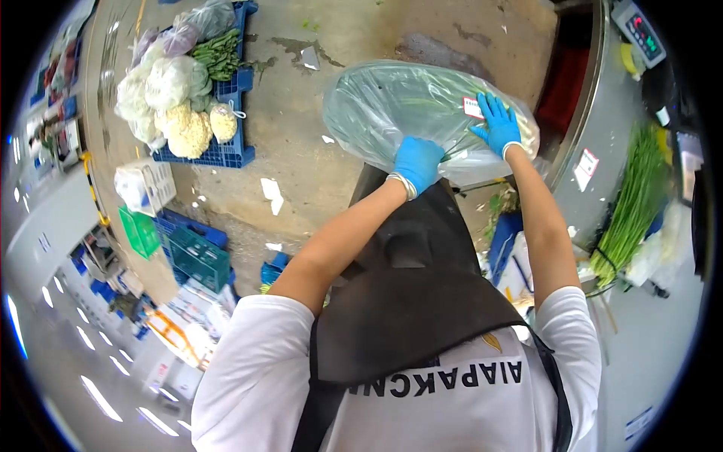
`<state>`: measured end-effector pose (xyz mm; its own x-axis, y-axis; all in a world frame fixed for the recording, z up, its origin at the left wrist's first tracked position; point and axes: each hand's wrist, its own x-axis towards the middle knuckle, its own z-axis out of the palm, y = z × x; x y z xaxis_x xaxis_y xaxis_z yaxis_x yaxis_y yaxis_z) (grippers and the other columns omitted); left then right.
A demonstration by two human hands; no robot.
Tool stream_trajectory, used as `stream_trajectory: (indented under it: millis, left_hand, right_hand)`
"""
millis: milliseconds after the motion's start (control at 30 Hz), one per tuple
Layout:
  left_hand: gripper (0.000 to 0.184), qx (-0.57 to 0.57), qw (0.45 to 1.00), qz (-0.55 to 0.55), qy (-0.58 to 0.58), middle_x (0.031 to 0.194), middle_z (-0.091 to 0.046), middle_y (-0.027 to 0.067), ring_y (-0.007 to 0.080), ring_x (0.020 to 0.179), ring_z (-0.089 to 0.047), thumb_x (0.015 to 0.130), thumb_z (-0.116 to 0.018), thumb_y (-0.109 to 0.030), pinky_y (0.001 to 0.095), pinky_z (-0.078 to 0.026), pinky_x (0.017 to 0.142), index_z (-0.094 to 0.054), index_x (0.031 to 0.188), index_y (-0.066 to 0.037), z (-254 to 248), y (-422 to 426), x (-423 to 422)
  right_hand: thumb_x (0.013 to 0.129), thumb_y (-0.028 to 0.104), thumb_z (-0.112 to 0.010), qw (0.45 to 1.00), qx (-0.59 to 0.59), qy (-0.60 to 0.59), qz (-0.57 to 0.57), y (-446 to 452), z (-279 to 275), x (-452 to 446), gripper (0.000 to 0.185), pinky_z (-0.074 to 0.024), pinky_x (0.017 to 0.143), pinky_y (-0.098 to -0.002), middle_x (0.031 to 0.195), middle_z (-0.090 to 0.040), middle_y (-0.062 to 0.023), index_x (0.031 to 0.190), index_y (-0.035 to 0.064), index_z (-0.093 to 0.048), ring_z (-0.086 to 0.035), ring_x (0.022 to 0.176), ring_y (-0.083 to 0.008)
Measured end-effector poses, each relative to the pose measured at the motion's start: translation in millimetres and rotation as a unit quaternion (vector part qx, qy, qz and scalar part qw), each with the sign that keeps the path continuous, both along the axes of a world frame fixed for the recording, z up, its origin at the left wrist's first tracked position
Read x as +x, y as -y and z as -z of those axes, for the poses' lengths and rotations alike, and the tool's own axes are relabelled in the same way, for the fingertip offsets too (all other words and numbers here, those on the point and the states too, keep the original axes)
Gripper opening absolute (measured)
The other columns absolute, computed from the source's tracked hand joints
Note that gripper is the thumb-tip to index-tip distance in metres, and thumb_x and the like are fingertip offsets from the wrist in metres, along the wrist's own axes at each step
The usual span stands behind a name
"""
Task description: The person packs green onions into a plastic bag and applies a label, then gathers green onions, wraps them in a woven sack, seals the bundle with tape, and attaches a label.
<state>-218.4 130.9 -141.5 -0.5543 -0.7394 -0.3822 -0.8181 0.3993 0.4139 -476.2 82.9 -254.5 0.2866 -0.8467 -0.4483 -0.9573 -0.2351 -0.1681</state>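
The left hand [419, 163], gloved in blue, is clenched on the near edge of a clear bag [407, 105] containing greens [459, 143]. The right hand [497, 124], likewise gloved, lies splayed on the bag beside a label [473, 108]. The bag is beyond the apron [407, 316], left of the worktop [602, 124], which carries a scale [639, 34].

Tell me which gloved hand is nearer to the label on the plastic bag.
The right hand, spread on the plastic bag beside the label; the left hand, curled, is farther away.
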Motion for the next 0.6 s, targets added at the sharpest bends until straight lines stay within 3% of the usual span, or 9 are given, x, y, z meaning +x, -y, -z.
stream_trajectory:
  millis: [167,267,333,367,400,433,467,533,600]
  left_hand:
    - [0.005,-0.064,0.983,-0.103,-0.141,0.071,-0.065,0.0084,0.0280,0.070,-0.063,0.067,-0.064,-0.014,0.0411,-0.045,0.061,-0.068,0.070,-0.015,-36,-23,8]
    - [0.003,-0.117,0.955,-0.118,-0.245,0.064,-0.061,0.0136,0.0331,0.063,-0.060,0.062,-0.063,-0.012,0.0443,-0.044,0.058,-0.064,0.064,-0.011,-83,-32,10]
    - [0.001,-0.138,0.947,-0.119,-0.265,0.065,-0.061,0.0143,0.0361,0.063,-0.060,0.063,-0.063,-0.012,0.0459,-0.045,0.056,-0.063,0.063,-0.011,-111,-46,12]
    - [0.009,-0.143,0.947,-0.114,-0.264,0.070,-0.063,0.0139,0.0358,0.066,-0.061,0.064,-0.063,-0.011,0.0462,-0.046,0.058,-0.065,0.073,-0.011,-117,-61,19]
    - [0.022,-0.138,0.948,-0.106,-0.265,0.075,-0.064,0.0124,0.0350,0.068,-0.061,0.065,-0.063,-0.012,0.0445,-0.047,0.062,-0.065,0.087,-0.011,-151,-65,37]
    - [0.025,-0.147,0.933,-0.122,-0.304,0.077,-0.064,0.0110,0.0336,0.075,-0.061,0.065,-0.064,-0.014,0.0437,-0.047,0.066,-0.066,0.090,-0.011,-132,-81,41]
    - [0.018,-0.107,0.947,-0.130,-0.272,0.079,-0.065,0.0094,0.0328,0.084,-0.060,0.064,-0.065,-0.017,0.0439,-0.046,0.067,-0.067,0.081,-0.012,-127,-96,53]
    - [0.016,-0.078,0.945,-0.153,-0.279,0.078,-0.065,0.0116,0.0336,0.076,-0.061,0.063,-0.065,-0.021,0.0449,-0.046,0.069,-0.068,0.077,-0.012,-128,-116,92]
    - [0.018,-0.056,0.944,-0.188,-0.267,0.075,-0.065,0.0134,0.0354,0.071,-0.061,0.065,-0.064,-0.022,0.0460,-0.047,0.067,-0.067,0.079,-0.011,-146,-132,144]
  right_hand:
    - [0.087,0.046,-0.059,0.973,0.074,0.179,0.126,-12,-57,-5,0.087,-0.0244,0.112,-0.0458,0.151,-0.025,-0.0184,0.151,0.0118,-0.011,-0.027,0.138,-0.0374]
    - [0.088,0.040,-0.060,0.977,-0.074,0.192,0.053,-36,-82,19,0.082,-0.0265,0.111,-0.0422,0.150,-0.027,-0.0198,0.149,0.0084,-0.016,-0.029,0.137,-0.0375]
    - [0.086,0.028,-0.062,0.967,-0.057,0.235,-0.080,-56,-143,60,0.063,-0.0366,0.104,-0.0375,0.135,-0.048,-0.0216,0.142,0.0092,-0.039,-0.046,0.124,-0.0357]
    - [0.088,0.031,-0.061,0.894,0.187,0.404,0.050,-78,-104,57,0.063,-0.0340,0.106,-0.0391,0.140,-0.042,-0.0199,0.142,0.0077,-0.038,-0.042,0.128,-0.0345]
    - [0.089,0.033,-0.060,0.841,0.297,0.448,0.055,-87,-88,62,0.062,-0.0330,0.107,-0.0394,0.142,-0.040,-0.0186,0.141,0.0071,-0.038,-0.040,0.129,-0.0333]
    - [0.090,0.035,-0.059,0.780,0.405,0.472,0.068,-96,-73,67,0.061,-0.0320,0.108,-0.0398,0.144,-0.038,-0.0172,0.140,0.0065,-0.039,-0.039,0.131,-0.0321]
    - [0.090,0.035,-0.059,0.821,0.378,0.426,-0.039,-99,-85,81,0.058,-0.0325,0.108,-0.0389,0.142,-0.041,-0.0164,0.138,0.0068,-0.041,-0.040,0.130,-0.0308]
    - [0.091,0.034,-0.058,0.868,0.295,0.313,-0.248,-107,-115,118,0.053,-0.0336,0.107,-0.0372,0.140,-0.045,-0.0147,0.135,0.0073,-0.046,-0.043,0.127,-0.0283]
    - [0.091,0.036,-0.057,0.871,0.288,0.260,-0.301,-107,-162,174,0.048,-0.0363,0.104,-0.0350,0.133,-0.051,-0.0127,0.130,0.0073,-0.053,-0.048,0.122,-0.0249]
